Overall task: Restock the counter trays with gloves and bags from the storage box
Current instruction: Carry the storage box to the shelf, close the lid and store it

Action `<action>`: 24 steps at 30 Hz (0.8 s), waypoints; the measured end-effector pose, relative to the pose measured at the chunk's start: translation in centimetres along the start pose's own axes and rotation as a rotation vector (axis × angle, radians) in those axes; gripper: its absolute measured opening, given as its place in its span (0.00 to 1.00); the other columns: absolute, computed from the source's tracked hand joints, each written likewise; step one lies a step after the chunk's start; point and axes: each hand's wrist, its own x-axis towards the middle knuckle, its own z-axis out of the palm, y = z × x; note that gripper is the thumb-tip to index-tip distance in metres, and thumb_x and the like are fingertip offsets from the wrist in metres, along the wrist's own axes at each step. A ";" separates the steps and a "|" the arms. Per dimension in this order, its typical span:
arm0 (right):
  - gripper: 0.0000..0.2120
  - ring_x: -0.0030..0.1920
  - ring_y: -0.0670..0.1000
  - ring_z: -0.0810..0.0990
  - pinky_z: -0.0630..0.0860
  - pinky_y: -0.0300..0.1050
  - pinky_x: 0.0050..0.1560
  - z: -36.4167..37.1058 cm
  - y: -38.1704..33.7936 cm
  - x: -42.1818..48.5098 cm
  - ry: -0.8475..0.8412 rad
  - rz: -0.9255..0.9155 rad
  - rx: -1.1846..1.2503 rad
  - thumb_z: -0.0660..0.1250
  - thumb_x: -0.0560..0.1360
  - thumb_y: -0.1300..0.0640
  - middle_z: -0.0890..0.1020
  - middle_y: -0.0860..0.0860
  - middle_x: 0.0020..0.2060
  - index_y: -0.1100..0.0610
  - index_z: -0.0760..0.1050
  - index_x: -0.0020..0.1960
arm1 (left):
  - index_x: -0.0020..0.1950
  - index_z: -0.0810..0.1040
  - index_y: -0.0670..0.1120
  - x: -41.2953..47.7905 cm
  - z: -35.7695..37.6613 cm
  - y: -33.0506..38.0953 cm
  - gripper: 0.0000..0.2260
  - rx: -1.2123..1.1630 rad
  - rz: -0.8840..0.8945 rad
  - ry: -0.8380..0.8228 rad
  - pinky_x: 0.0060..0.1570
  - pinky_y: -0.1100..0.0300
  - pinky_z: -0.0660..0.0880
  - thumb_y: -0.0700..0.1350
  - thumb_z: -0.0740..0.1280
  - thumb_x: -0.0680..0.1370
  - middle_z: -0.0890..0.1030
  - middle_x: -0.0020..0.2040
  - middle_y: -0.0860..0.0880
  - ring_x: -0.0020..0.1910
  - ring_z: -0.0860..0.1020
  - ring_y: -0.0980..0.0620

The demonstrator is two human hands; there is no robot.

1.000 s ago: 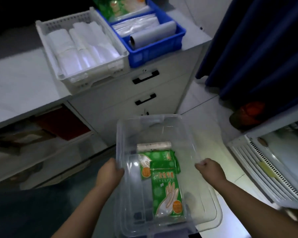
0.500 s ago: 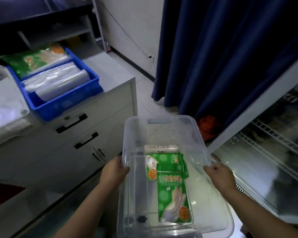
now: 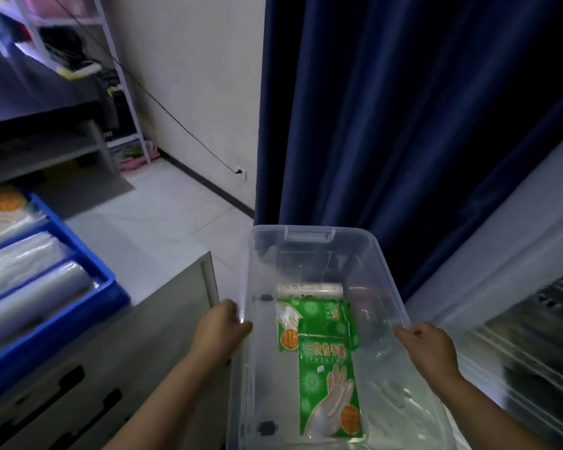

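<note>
Head view: green glove packet (image 3: 330,384) in clear storage box (image 3: 364,254) reads 一次性手套.

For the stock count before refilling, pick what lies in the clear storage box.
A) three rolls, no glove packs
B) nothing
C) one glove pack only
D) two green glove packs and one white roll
D: in the clear storage box, the near green glove pack overlaps the far green glove pack, with one white roll beyond them.
</note>
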 end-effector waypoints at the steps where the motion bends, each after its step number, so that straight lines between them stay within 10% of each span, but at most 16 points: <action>1: 0.16 0.29 0.52 0.73 0.67 0.44 0.32 0.6 -1.5 1.0 0.008 0.004 -0.006 0.71 0.71 0.54 0.75 0.52 0.26 0.58 0.71 0.28 | 0.44 0.74 0.42 1.9 -0.9 0.4 0.09 0.009 0.010 -0.001 0.37 0.58 0.68 0.46 0.69 0.70 0.78 0.39 0.46 0.40 0.77 0.46; 15: 0.09 0.33 0.53 0.78 0.74 0.44 0.35 9.2 -18.9 18.4 -0.027 -0.044 0.006 0.72 0.69 0.53 0.81 0.52 0.32 0.57 0.77 0.35 | 0.53 0.75 0.44 24.0 -8.8 3.9 0.13 -0.053 0.017 0.100 0.30 0.63 0.64 0.46 0.69 0.71 0.76 0.38 0.51 0.35 0.73 0.54; 24: 0.10 0.32 0.54 0.75 0.70 0.44 0.34 19.4 -29.4 35.7 -0.245 -0.155 0.020 0.72 0.70 0.58 0.79 0.55 0.30 0.63 0.76 0.35 | 0.52 0.76 0.44 38.3 -10.3 4.5 0.13 -0.094 -0.275 0.215 0.43 0.59 0.71 0.46 0.69 0.70 0.82 0.45 0.46 0.47 0.79 0.45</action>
